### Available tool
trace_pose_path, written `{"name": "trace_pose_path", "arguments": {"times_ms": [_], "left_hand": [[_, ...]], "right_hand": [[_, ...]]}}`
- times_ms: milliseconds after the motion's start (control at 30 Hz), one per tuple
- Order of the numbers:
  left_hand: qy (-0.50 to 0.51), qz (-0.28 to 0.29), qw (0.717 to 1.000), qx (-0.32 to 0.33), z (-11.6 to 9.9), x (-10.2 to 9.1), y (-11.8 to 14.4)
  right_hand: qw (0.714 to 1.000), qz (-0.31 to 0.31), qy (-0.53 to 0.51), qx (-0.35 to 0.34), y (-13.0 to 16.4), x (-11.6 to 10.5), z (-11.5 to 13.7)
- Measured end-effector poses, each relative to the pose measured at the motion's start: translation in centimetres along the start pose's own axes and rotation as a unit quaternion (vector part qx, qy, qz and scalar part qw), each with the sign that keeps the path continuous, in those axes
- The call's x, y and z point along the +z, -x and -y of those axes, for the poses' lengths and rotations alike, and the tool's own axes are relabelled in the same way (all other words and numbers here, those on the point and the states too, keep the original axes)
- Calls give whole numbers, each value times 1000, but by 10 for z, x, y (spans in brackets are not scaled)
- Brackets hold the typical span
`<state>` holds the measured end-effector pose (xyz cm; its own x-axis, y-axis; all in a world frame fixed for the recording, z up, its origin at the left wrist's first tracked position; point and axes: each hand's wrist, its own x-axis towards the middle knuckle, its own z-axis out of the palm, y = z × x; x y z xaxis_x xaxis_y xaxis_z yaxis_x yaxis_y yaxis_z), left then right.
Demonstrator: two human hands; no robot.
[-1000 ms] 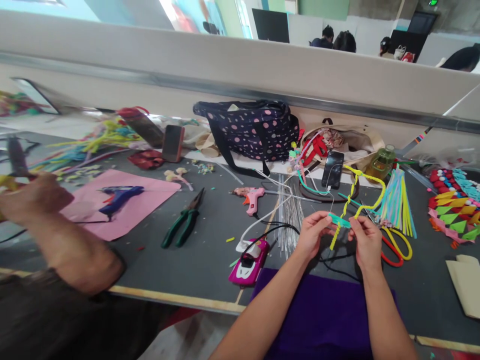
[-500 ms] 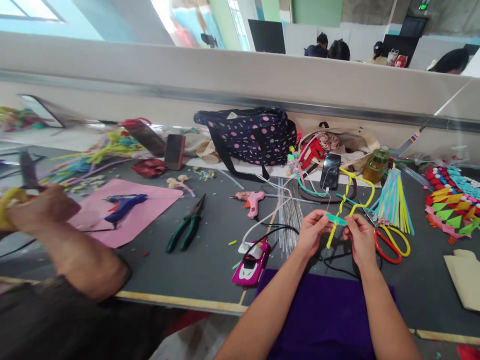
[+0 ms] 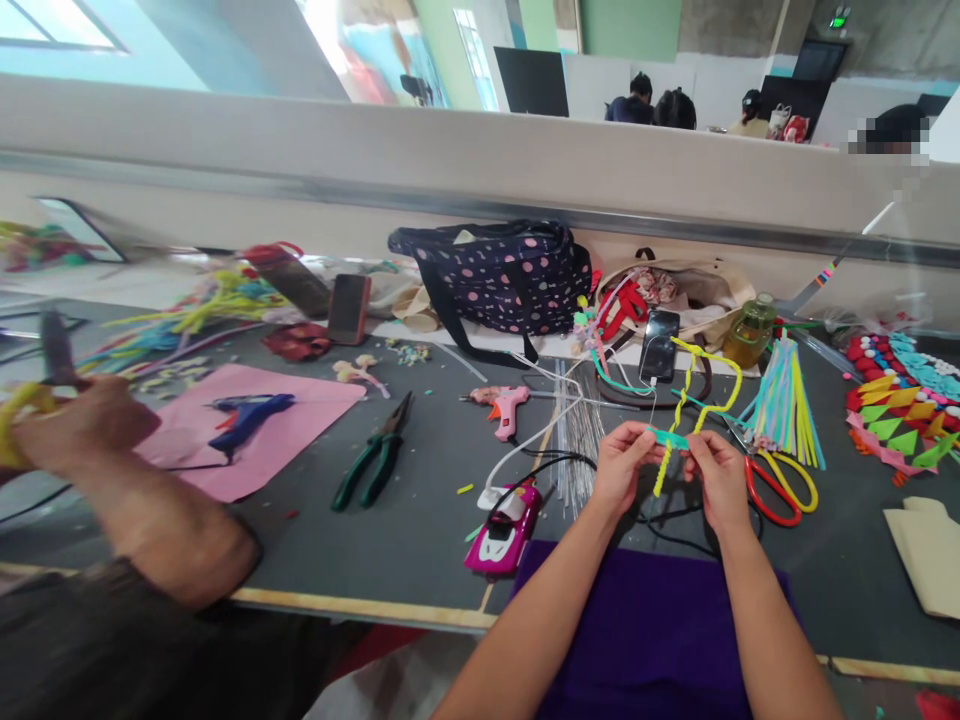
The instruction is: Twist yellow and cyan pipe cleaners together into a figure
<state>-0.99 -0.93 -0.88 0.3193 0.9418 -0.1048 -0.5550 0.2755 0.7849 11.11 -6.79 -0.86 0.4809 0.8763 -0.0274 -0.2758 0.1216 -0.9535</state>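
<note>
On a cluttered grey craft table [image 3: 420, 520], near its front edge, the left hand [image 3: 619, 468] and right hand [image 3: 716, 480] pinch a teal pipe cleaner [image 3: 670, 438] crosswise on a partly twisted yellow pipe-cleaner loop [image 3: 697, 385].

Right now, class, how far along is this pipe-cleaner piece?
Done: the yellow pipe-cleaner frame is already twisted into a loop. In hand: the left hand and right hand pinch a teal strip across it. Left: a bundle of unused pipe cleaners lies beside it.

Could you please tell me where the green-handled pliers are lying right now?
The green-handled pliers lie on the dark table, left of centre, between the pink sheet and the pink glue gun.
</note>
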Motion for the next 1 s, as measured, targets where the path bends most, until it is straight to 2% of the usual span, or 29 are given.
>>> {"name": "trace_pose_path", "arguments": {"times_ms": [133, 267, 367, 500, 700, 833, 1000], "left_hand": [[3, 3, 1000, 0, -1, -1, 0], [6, 14, 1000, 1, -2, -3, 0], [-2, 12, 1000, 4, -2, -3, 1], [-17, 18, 1000, -1, -3, -1, 3], [-29, 78, 996, -40, -8, -4, 6], [-12, 120, 990, -68, -11, -8, 7], [34, 143, 987, -63, -14, -13, 2]], "right_hand": [[998, -13, -60, -2, -3, -4, 5], [987, -87, -133, -22, -12, -20, 13], [981, -118, -146, -42, -18, -31, 16], [981, -118, -140, -57, -19, -34, 17], [970, -154, -174, -65, -22, -44, 24], [977, -108, -184, -23, -24, -57, 28], [983, -16, -182, 28, -23, -60, 25]]}}
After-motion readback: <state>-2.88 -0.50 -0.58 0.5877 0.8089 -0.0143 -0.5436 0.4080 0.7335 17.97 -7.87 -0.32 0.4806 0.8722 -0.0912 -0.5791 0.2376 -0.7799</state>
